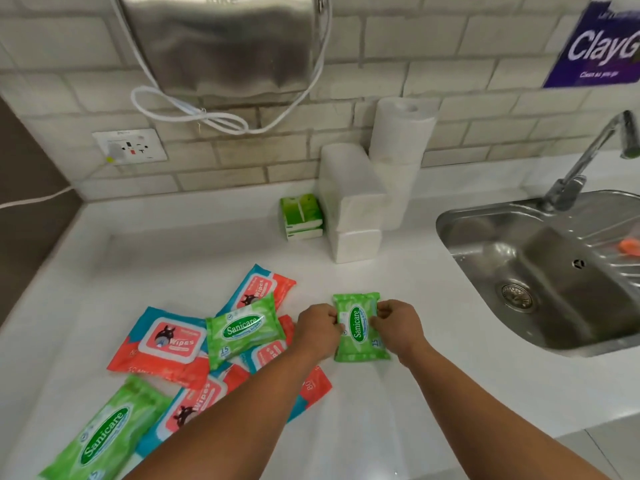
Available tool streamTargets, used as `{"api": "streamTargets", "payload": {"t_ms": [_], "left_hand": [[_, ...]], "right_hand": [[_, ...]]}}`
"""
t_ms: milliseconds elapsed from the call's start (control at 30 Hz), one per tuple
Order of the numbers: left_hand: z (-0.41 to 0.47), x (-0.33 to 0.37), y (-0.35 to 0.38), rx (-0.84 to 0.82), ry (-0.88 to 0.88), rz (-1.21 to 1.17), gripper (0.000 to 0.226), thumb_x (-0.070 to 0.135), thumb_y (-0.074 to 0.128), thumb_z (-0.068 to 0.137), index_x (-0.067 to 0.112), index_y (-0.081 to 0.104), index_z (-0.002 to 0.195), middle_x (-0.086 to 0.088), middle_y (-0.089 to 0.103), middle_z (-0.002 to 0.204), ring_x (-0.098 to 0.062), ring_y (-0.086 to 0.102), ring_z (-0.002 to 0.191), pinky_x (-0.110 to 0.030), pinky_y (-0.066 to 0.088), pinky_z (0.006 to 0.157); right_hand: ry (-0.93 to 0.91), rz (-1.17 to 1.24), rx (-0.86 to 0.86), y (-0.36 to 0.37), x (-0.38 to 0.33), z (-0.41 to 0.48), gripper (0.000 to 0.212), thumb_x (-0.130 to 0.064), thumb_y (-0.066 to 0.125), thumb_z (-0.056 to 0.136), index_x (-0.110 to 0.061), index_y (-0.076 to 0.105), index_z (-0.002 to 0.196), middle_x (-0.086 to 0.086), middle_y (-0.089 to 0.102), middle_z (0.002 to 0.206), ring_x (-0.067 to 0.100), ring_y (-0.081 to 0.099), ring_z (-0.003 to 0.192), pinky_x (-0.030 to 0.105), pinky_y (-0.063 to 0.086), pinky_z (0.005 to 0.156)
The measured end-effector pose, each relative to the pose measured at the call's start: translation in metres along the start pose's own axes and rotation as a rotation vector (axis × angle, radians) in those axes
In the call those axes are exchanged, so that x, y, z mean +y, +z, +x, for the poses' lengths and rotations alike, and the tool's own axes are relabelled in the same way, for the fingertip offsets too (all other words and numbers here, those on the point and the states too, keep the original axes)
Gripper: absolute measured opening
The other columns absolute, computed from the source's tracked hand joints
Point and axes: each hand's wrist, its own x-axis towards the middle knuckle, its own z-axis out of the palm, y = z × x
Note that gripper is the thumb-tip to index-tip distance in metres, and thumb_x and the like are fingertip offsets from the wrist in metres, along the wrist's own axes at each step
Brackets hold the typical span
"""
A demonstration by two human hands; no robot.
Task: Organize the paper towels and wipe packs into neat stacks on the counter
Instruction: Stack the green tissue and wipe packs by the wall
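Note:
A small green Sanicare wipe pack (358, 329) lies on the white counter (381, 410), gripped on its left side by my left hand (318, 329) and on its right side by my right hand (398, 325). To the left lies a loose pile: another small green Sanicare pack (244, 329) on top of several red-and-blue Wipes packs (166, 342), and a large green Sanicare pack (107, 434) at the front left. At the back stand white folded paper towel blocks (349, 202), paper towel rolls (401, 133) and a green tissue pack (301, 216).
A steel sink (547, 271) with a tap (585, 157) fills the right side. A metal dispenser (221, 43) with a looped white cable hangs on the tiled wall, above a wall socket (130, 146). The counter's front edge runs at the lower right.

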Motion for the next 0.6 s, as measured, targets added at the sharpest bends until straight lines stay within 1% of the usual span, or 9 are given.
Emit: {"api": "streamTargets", "payload": {"t_ms": [67,100,167,200,267,333,433,533,600], "left_hand": [[0.001,-0.002,0.0,0.015,0.006,0.004,0.025,0.013,0.073,0.091,0.009,0.074,0.115,-0.007,0.076,0.11,-0.019,0.07,0.093,-0.026,0.055,0.087],[0.002,-0.003,0.001,0.019,0.006,0.0,0.025,0.013,0.074,0.091,0.007,0.073,0.115,-0.008,0.076,0.11,-0.02,0.071,0.092,-0.029,0.057,0.088],[0.002,-0.004,0.0,0.013,0.009,-0.021,0.027,0.012,0.074,0.091,0.006,0.072,0.117,-0.007,0.075,0.108,-0.021,0.07,0.091,-0.035,0.059,0.09],[0.0,-0.003,-0.002,0.009,0.018,-0.022,0.027,0.012,0.073,0.092,0.006,0.071,0.118,-0.005,0.073,0.105,-0.019,0.068,0.091,-0.034,0.058,0.091],[-0.002,-0.003,-0.01,0.028,0.052,0.019,0.027,0.014,0.07,0.093,0.009,0.069,0.119,-0.001,0.07,0.104,-0.018,0.066,0.095,-0.028,0.054,0.092],[-0.003,-0.003,-0.027,0.074,0.085,0.031,0.033,0.011,0.065,0.095,0.012,0.066,0.127,-0.001,0.071,0.116,-0.017,0.066,0.103,-0.027,0.052,0.095],[-0.007,-0.008,-0.066,0.145,0.125,0.047,0.036,0.003,0.056,0.097,0.017,0.065,0.129,0.004,0.068,0.121,-0.01,0.063,0.103,-0.021,0.049,0.094],[-0.012,-0.023,-0.108,0.252,0.123,0.152,0.034,0.004,0.056,0.098,0.019,0.068,0.126,0.009,0.063,0.116,-0.008,0.058,0.099,-0.017,0.041,0.088],[-0.011,-0.039,-0.132,0.252,0.098,0.216,0.034,0.01,0.063,0.097,0.017,0.065,0.13,0.002,0.065,0.126,-0.013,0.06,0.104,-0.021,0.043,0.09]], "right_hand": [[-0.035,-0.089,-0.006,-0.001,-0.002,0.0,0.031,-0.012,0.072,0.084,-0.007,0.07,0.114,0.006,0.075,0.104,0.027,0.071,0.096,0.041,0.058,0.087],[-0.045,-0.135,-0.009,-0.003,-0.004,0.0,0.031,-0.013,0.072,0.085,-0.006,0.07,0.115,0.007,0.074,0.105,0.027,0.07,0.097,0.038,0.057,0.087],[-0.05,-0.228,-0.012,-0.003,-0.01,0.001,0.038,-0.017,0.072,0.085,-0.007,0.064,0.122,0.01,0.072,0.11,0.028,0.067,0.102,0.031,0.052,0.083],[-0.049,-0.271,-0.007,-0.001,-0.014,0.0,0.045,-0.021,0.071,0.086,-0.007,0.058,0.127,0.011,0.069,0.115,0.029,0.065,0.107,0.031,0.05,0.083],[-0.077,-0.353,0.036,0.005,-0.026,-0.003,0.061,-0.029,0.07,0.086,-0.009,0.045,0.138,0.012,0.056,0.13,0.032,0.053,0.122,0.037,0.047,0.092],[-0.16,-0.435,0.095,0.016,-0.041,-0.01,0.07,-0.037,0.066,0.087,-0.012,0.035,0.146,0.011,0.045,0.139,0.033,0.041,0.13,0.043,0.044,0.098],[-0.343,-0.466,0.083,0.038,-0.062,-0.02,0.063,-0.04,0.061,0.089,-0.016,0.043,0.145,0.009,0.048,0.14,0.031,0.041,0.129,0.041,0.042,0.1],[-0.466,-0.42,-0.083,0.065,-0.078,-0.03,0.055,-0.037,0.059,0.092,-0.014,0.052,0.141,0.009,0.057,0.136,0.029,0.049,0.124,0.037,0.044,0.103],[-0.487,-0.385,-0.173,0.081,-0.085,-0.038,0.053,-0.039,0.061,0.091,-0.012,0.055,0.137,0.01,0.061,0.131,0.029,0.055,0.12,0.037,0.047,0.1]]}}
